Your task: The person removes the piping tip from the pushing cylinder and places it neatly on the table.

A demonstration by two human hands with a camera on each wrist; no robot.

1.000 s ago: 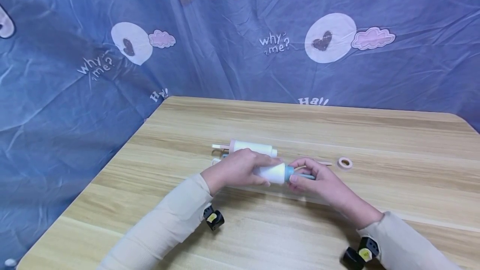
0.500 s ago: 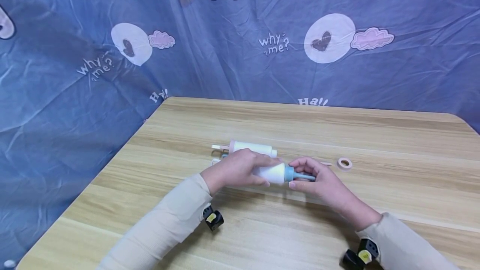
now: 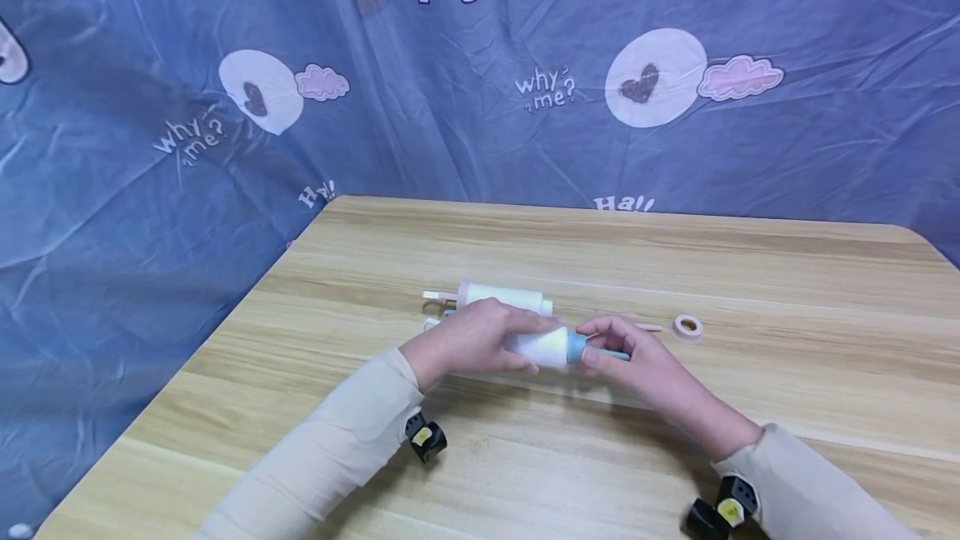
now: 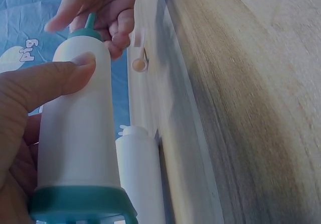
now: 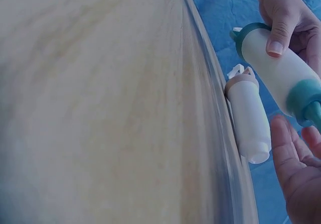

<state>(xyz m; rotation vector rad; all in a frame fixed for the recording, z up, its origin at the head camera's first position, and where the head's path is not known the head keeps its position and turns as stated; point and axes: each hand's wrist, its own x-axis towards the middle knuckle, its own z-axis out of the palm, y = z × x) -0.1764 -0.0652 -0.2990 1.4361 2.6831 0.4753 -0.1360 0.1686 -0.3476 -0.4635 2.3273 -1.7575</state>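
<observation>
My left hand (image 3: 487, 336) grips a white squeeze bottle (image 3: 543, 348) by its body, thumb on top. The bottle lies sideways above the table, with a teal cap (image 4: 80, 204) at its wide end and a teal nozzle cap (image 5: 303, 101) at the other. My right hand (image 3: 637, 361) is around the nozzle end. In the wrist views its fingers (image 5: 282, 153) are spread and loosely bent, with a small gap to the nozzle cap. Behind it lies a second white bottle (image 3: 506, 297) with a pink cap (image 5: 242, 82) and a bare white neck.
A small pink ring (image 3: 688, 327) lies on the wooden table (image 3: 787, 315), right of the hands. A thin pale rod (image 3: 648, 327) lies near it, partly hidden by my right hand. A blue printed cloth (image 3: 465, 123) hangs behind the table.
My right thumb moved away from the teal nozzle cap, then came back over it in the head view. My left hand and the bottle stay in place.
</observation>
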